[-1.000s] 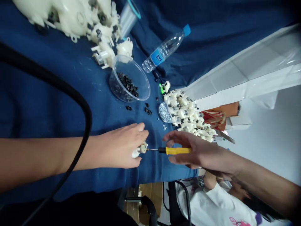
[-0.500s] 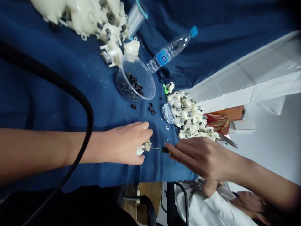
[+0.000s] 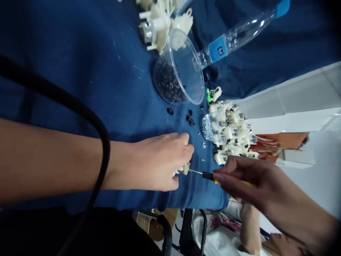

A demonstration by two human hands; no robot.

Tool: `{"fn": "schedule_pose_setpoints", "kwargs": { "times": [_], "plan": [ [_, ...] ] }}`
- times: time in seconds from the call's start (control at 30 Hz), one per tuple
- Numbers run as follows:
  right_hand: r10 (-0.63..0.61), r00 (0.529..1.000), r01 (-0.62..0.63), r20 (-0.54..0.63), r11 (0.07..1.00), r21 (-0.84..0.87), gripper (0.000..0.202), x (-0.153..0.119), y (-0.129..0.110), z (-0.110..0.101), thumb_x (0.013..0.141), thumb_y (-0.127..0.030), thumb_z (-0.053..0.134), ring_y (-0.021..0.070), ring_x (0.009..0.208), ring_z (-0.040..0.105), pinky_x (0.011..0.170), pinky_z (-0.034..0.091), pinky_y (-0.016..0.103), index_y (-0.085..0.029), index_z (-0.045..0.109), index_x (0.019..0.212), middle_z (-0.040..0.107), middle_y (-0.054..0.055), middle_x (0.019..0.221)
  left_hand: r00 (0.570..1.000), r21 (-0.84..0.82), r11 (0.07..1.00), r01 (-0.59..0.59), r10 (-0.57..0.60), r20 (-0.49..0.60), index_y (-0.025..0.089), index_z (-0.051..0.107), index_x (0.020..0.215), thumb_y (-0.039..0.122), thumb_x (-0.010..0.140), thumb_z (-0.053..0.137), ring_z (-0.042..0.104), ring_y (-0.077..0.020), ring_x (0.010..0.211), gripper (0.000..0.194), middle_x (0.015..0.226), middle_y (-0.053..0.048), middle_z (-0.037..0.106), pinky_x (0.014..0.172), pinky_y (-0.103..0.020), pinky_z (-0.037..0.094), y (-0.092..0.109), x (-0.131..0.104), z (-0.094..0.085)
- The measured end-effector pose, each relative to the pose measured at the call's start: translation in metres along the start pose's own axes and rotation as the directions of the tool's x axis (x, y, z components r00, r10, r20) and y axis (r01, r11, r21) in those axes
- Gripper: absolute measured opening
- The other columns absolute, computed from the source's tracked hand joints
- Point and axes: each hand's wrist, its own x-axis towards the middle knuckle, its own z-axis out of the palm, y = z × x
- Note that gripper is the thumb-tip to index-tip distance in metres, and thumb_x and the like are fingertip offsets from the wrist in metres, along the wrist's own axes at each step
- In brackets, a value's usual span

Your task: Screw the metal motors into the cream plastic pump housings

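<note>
My left hand (image 3: 157,161) is closed around a small cream plastic part (image 3: 184,169) near the cloth's front edge. In my right hand (image 3: 247,185) is a screwdriver (image 3: 208,175) with a black and yellow handle, its thin shaft pointing left. The screwdriver's tip meets the right end of the cream part. Just beyond the hands, a few small screws (image 3: 204,144) and several black pieces (image 3: 190,120) lie loose on the blue cloth (image 3: 119,99).
A clear tub (image 3: 170,76) of black pieces stands beyond my left hand, beside a water bottle (image 3: 218,49). White plastic assemblies (image 3: 231,128) surround a small container of screws (image 3: 207,127). A black cable (image 3: 87,115) crosses my left forearm. Another person (image 3: 226,234) sits at lower right.
The view has shifted, so the tub and bottle appear larger and farther right. My right hand's fingers have changed position on the screwdriver; its tip remains at the cream part.
</note>
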Motion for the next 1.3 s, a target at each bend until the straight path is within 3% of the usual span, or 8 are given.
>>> {"fn": "schedule_pose_setpoints", "kwargs": {
  "times": [0.1,0.2,0.47,0.53,0.7,0.8,1.03,1.3],
  "plan": [
    [0.235,0.960,-0.264,0.154,0.941,0.210,0.034,0.003,-0.008,0.001,0.076,-0.045,0.085,0.0070,0.048,0.027,0.045,0.016,0.022,-0.019,0.062,0.078,0.050,-0.005,0.055,1.000,0.022,1.000,0.005,-0.006,0.025,0.020,0.048,0.080,0.021,0.076,0.070,0.052,-0.0176,0.077,0.022,0.093,-0.002,0.048,0.065,-0.033,0.042,0.000,-0.002,-0.001],
    [0.226,0.949,-0.275,0.218,0.934,0.228,0.038,0.005,-0.015,-0.003,0.080,-0.048,0.081,0.0053,0.047,0.025,0.044,0.016,0.020,-0.018,0.058,0.077,0.050,-0.005,0.053,0.997,0.050,0.999,0.001,-0.005,0.071,0.020,0.049,0.084,0.024,0.080,0.070,0.055,-0.0194,0.084,0.021,0.095,-0.003,0.050,0.071,-0.034,0.047,0.001,-0.003,-0.006],
    [-0.336,0.934,0.356,0.123,0.905,-0.234,0.026,-0.006,0.003,-0.013,0.088,-0.033,0.073,0.0167,0.074,0.066,0.063,0.050,0.027,-0.020,0.058,0.106,0.071,0.003,0.086,0.996,0.104,0.994,0.018,-0.027,0.089,0.021,0.049,0.087,0.030,0.077,0.073,0.058,-0.0247,0.097,0.028,0.100,-0.006,0.054,0.083,-0.037,0.053,0.004,-0.004,-0.010],
    [-0.519,0.842,0.523,0.150,0.715,-0.464,0.013,-0.010,0.005,-0.015,0.098,-0.030,0.063,0.0175,0.073,0.068,0.065,0.048,0.030,-0.021,0.062,0.106,0.073,0.004,0.088,0.996,0.104,0.994,0.017,-0.026,0.088,0.021,0.050,0.087,0.031,0.076,0.073,0.058,-0.0255,0.097,0.028,0.099,-0.006,0.054,0.084,-0.038,0.053,0.004,-0.003,-0.010],
    [-0.737,0.437,0.766,0.515,0.006,-0.642,0.019,-0.005,0.006,-0.022,0.105,-0.012,0.047,0.0201,0.072,0.059,0.060,0.036,0.035,-0.010,0.066,0.108,0.068,0.009,0.084,0.997,0.093,0.996,0.015,-0.022,0.072,0.020,0.051,0.085,0.028,0.075,0.074,0.058,-0.0257,0.095,0.026,0.097,-0.006,0.056,0.083,-0.039,0.053,0.005,-0.001,-0.009],
    [-0.733,0.367,0.753,0.573,-0.128,-0.646,0.024,0.004,0.009,-0.022,0.104,-0.008,0.043,0.0192,0.061,0.047,0.055,0.030,0.036,-0.010,0.065,0.095,0.060,0.006,0.071,0.997,0.086,0.996,0.027,-0.033,0.063,0.020,0.052,0.085,0.026,0.074,0.073,0.059,-0.0248,0.094,0.025,0.097,-0.006,0.056,0.081,-0.037,0.053,0.007,0.000,-0.009],
    [-0.687,0.626,0.762,0.369,0.438,-0.478,0.015,0.005,0.010,-0.017,0.102,-0.017,0.051,0.0137,0.059,0.041,0.054,0.032,0.031,-0.017,0.058,0.089,0.050,0.000,0.070,0.998,0.062,0.996,0.063,-0.064,0.021,0.021,0.050,0.084,0.015,0.075,0.063,0.056,-0.0245,0.093,0.017,0.097,-0.006,0.054,0.077,-0.038,0.051,0.010,-0.003,-0.004],
    [-0.269,0.957,0.289,0.112,0.925,-0.246,0.023,0.000,-0.008,-0.004,0.091,-0.035,0.067,0.0093,0.051,0.040,0.044,0.029,0.023,-0.020,0.060,0.074,0.054,-0.004,0.059,0.996,0.094,0.994,0.063,-0.069,0.064,0.021,0.049,0.080,0.014,0.074,0.060,0.055,-0.0222,0.087,0.014,0.090,-0.002,0.050,0.075,-0.038,0.049,0.010,0.000,-0.004]
  ]
}}
